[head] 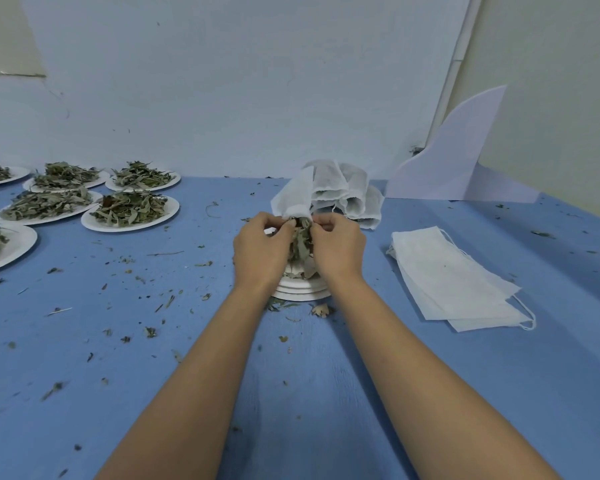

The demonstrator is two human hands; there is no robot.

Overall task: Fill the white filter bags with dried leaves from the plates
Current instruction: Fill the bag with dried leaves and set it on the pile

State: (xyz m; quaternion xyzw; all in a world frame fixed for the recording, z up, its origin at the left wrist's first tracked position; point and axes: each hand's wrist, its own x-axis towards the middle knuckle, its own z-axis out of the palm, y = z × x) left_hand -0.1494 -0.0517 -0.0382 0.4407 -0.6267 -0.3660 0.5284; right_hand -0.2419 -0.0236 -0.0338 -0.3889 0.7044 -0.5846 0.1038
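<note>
At the table's middle, my left hand [260, 249] and my right hand [338, 245] meet above a stack of white plates [300, 292]. Both pinch the mouth of a white filter bag [293, 195] that stands up and tilts away from me. A bunch of dried leaves [302, 245] sits between my palms, its top at the bag's opening. How far the leaves reach into the bag is hidden. Behind it lies a heap of filled filter bags [350, 194]. To the right, flat empty filter bags [454, 278] lie stacked.
Several white plates heaped with dried leaves [130, 211] fill the left side of the blue table [153, 375]. Leaf crumbs are scattered over the tabletop. A white curved card [458, 157] leans against the wall at the back right.
</note>
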